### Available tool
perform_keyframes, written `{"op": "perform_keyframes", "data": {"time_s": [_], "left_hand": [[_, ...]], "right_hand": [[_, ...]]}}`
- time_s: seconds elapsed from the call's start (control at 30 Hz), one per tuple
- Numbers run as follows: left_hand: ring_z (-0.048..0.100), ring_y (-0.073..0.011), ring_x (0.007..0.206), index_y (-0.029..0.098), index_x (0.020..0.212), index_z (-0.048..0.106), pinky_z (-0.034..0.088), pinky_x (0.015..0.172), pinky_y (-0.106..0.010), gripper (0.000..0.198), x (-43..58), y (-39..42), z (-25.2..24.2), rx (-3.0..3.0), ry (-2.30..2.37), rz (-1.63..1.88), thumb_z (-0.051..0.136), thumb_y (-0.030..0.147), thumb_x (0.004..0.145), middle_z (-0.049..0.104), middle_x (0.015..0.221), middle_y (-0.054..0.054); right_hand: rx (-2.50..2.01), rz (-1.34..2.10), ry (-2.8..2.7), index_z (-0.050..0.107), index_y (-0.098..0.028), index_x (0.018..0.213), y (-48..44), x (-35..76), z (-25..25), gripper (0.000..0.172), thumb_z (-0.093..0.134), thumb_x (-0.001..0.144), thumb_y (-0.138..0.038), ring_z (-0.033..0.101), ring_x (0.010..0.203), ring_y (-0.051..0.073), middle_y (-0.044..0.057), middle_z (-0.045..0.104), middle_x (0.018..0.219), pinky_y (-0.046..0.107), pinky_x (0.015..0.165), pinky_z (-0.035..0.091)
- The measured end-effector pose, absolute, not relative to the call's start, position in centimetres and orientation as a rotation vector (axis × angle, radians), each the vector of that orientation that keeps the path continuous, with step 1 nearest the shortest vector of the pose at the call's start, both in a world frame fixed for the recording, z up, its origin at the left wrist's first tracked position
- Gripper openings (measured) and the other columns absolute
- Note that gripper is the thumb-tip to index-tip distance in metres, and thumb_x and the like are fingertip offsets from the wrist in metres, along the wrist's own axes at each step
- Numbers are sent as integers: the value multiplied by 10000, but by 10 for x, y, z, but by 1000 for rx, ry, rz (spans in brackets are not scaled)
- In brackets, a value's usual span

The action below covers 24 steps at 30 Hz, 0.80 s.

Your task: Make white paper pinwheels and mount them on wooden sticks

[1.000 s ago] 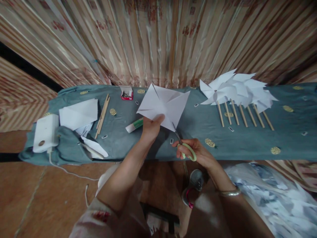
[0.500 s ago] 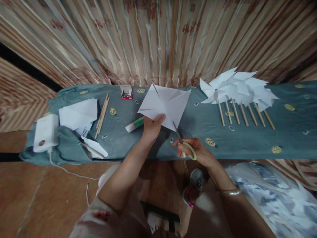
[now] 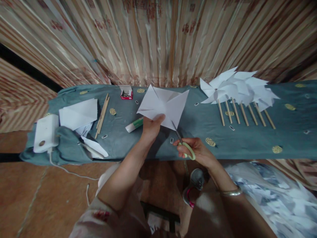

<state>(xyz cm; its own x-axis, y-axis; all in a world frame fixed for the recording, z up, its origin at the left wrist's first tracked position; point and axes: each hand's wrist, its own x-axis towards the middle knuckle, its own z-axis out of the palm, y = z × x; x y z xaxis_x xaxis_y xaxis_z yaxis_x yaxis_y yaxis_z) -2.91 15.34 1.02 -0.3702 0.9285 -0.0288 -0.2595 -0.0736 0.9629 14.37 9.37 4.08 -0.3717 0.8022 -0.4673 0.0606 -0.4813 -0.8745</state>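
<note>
A white square sheet of paper point(image 3: 163, 104) with slits running in from its corners is pinched in my left hand point(image 3: 152, 127), thumb on top near the middle of its lower side. My right hand point(image 3: 194, 150) grips scissors point(image 3: 188, 149) with light green handles. Their blades lie at the paper's near corner, pointing in towards its centre. Partly under the paper and my left hand, a green and white tube point(image 3: 135, 125) lies on the cloth.
Pinwheels point(image 3: 237, 87) on wooden sticks lie in a row at the right. At the left are loose sticks point(image 3: 102, 115), paper sheets point(image 3: 78, 114) and a white power strip point(image 3: 46, 133) with a cord. A small red box point(image 3: 126, 93) of metal pins stands at the back.
The paper has shifted very slightly left, and its right flap stands up a little more. The scissor handles have moved closer together, with the blades still at the near corner.
</note>
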Motion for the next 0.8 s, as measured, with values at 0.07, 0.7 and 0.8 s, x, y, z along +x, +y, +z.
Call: {"op": "perform_keyframes", "data": {"time_s": [0.07, 0.7, 0.8], "left_hand": [[676, -230, 888, 158, 854, 683, 514, 871, -366, 284, -29, 153, 10, 798, 1248, 1600, 763, 226, 590, 729, 911, -58], [676, -238, 883, 150, 1022, 658, 515, 864, -372, 464, -25, 148, 17, 884, 1209, 1554, 746, 208, 571, 735, 919, -55], [675, -235, 878, 149, 1006, 662, 518, 868, -374, 459, -23, 146, 16, 874, 1211, 1526, 759, 204, 560, 733, 916, -54]], "right_hand": [[-1352, 1900, -1168, 715, -163, 668, 94, 143, 41, 402, 872, 476, -479, 495, 438, 90, -24, 596, 485, 215, 428, 379], [-1345, 1893, -1225, 722, -152, 754, 95, 149, 28, 501, 858, 505, -565, 490, 469, 82, -15, 583, 534, 220, 448, 386], [-1340, 1891, -1210, 719, -156, 735, 96, 148, 30, 490, 863, 497, -559, 500, 480, 83, -17, 586, 542, 213, 446, 384]]}}
